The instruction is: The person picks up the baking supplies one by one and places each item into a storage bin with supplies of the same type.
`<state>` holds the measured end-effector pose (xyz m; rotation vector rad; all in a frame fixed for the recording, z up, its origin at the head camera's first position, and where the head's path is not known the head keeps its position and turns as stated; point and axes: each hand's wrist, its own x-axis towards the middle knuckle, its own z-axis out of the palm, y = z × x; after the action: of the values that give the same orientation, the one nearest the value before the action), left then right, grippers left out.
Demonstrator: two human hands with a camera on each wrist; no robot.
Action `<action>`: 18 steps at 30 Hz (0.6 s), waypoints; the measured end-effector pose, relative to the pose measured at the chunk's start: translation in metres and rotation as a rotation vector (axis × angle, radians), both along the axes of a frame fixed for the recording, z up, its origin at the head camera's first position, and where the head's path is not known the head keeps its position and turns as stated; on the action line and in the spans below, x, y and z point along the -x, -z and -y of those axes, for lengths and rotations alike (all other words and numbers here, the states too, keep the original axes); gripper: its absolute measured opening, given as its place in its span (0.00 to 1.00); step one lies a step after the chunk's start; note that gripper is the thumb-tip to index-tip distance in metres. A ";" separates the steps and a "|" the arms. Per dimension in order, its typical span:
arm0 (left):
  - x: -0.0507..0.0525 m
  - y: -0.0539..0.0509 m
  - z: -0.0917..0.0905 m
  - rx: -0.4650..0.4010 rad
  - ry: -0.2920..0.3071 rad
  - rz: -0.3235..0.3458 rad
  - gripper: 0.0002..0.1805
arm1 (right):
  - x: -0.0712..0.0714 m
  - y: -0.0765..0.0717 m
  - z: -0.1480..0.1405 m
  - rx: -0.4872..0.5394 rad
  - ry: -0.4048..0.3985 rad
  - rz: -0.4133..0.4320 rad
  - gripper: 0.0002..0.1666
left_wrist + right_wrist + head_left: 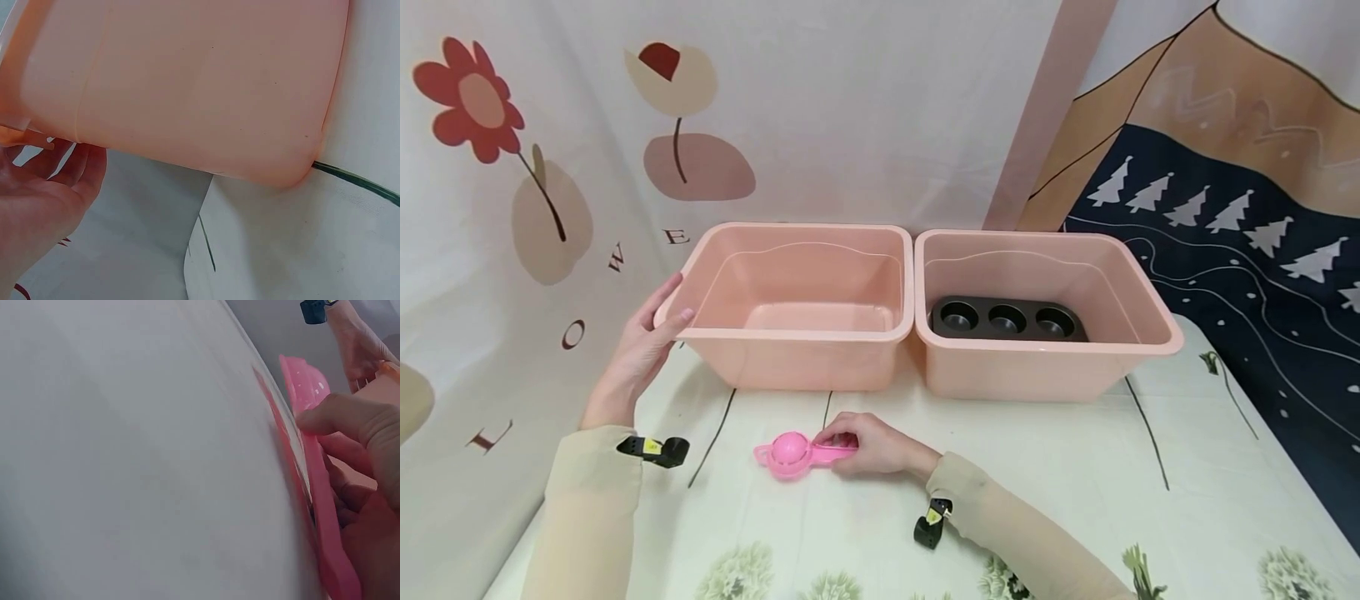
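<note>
The head view is bright, both wrist views dimmer and greyer.

pink egg separator (791,449) before left peach bin (797,360)

Egg separator (791,450): smooth, glossy plastic. Left bin (797,363), right bin (1022,373): smooth plastic, semi-matt. Muffin pan (1007,321): metal-looking. Tablecloth (1037,454): matt fabric.

Pink utensil (793,454) in high head, close right-wrist views
</note>
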<state>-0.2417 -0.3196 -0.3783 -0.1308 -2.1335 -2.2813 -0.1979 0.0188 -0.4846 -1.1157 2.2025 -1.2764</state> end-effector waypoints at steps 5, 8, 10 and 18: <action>-0.001 0.000 0.000 -0.009 0.003 0.001 0.37 | 0.002 -0.001 -0.001 0.030 0.027 0.007 0.23; -0.001 -0.001 0.000 0.005 0.003 0.000 0.37 | 0.003 -0.002 -0.002 0.052 0.050 0.010 0.23; -0.002 -0.001 -0.001 0.019 0.005 -0.004 0.37 | 0.004 -0.004 -0.003 0.068 0.057 0.005 0.23; -0.002 -0.002 -0.001 0.028 0.003 -0.005 0.37 | 0.005 -0.018 -0.006 0.073 0.077 0.028 0.23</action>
<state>-0.2395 -0.3183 -0.3766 -0.1402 -2.1649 -2.2505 -0.2026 0.0243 -0.4666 -1.0426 2.2141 -1.4056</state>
